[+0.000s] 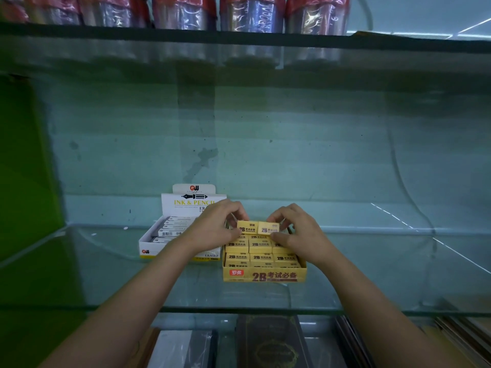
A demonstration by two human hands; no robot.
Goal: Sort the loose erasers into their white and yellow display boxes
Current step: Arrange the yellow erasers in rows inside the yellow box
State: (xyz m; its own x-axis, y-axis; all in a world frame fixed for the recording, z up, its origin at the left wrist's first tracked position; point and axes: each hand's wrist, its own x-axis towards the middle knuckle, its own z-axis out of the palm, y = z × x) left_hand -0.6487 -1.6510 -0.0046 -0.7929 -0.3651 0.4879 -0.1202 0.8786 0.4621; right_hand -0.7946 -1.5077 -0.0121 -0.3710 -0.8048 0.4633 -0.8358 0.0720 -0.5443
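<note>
one yellow eraser (247, 226) is pinched by the left hand (215, 229) and another (269, 227) by the right hand (297, 235) above the far row of the yellow display box (264, 276), where a crooked fit could be caused by the tight packing.

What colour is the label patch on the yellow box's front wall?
Red, with pale characters, at the left of the yellow box front; head view.

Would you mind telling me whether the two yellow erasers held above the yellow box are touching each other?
Touching. The head view shows the left eraser and right eraser end to end with no gap, pinched by the left hand and right hand.
</note>
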